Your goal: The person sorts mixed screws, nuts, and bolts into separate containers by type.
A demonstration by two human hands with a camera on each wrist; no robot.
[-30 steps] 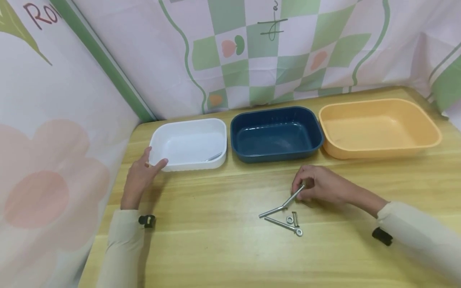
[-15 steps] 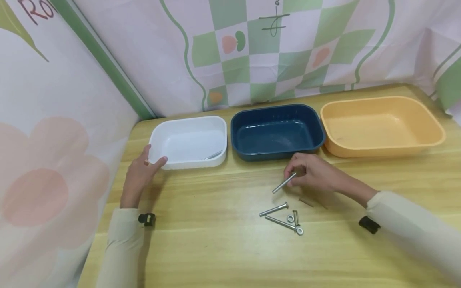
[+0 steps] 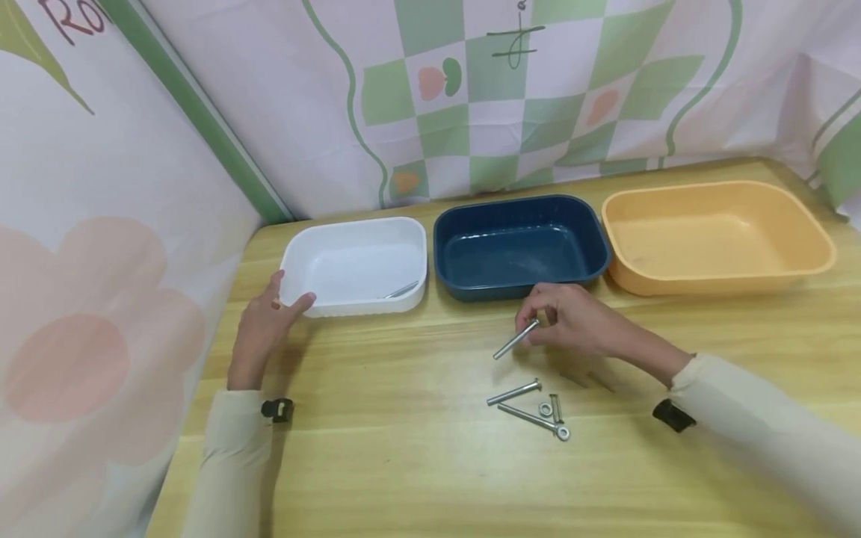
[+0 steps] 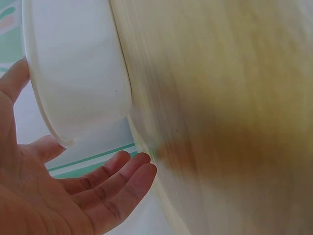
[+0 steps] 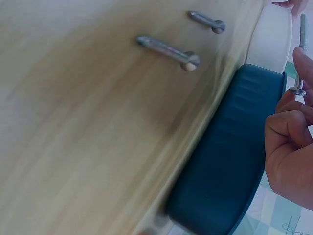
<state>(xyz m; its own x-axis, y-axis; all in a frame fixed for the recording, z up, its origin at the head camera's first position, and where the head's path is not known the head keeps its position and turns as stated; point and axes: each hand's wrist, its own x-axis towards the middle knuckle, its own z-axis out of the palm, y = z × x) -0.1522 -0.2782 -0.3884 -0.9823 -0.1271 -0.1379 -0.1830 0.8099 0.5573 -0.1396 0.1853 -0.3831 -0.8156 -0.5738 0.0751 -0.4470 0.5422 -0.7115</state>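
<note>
My right hand (image 3: pixel 572 317) pinches a silver bolt (image 3: pixel 514 341) near its head, in front of the navy tray; the shank slants down to the left. In the right wrist view the bolt (image 5: pixel 302 36) shows its flanged head by the fingertips. My left hand (image 3: pixel 262 325) touches the near left corner of the white tray (image 3: pixel 356 308), thumb on the rim and the other fingers relaxed. On the table below the right hand lie two long bolts, one (image 3: pixel 513 392) above the other (image 3: pixel 527 417), plus a nut (image 3: pixel 545 409), another nut (image 3: pixel 563 433) and small screws (image 3: pixel 555 408).
A thin metal piece (image 3: pixel 400 290) lies inside the white tray. The navy tray (image 3: pixel 521 288) stands in the middle, beside the yellow tray (image 3: pixel 726 285) on the right. Behind the wooden table (image 3: pixel 377 448) hangs a patterned cloth (image 3: pixel 494 127); another covers the left side.
The right hand has lifted the bolt off the small pile and carried it left and toward the trays. The left hand stays at the white tray.
</note>
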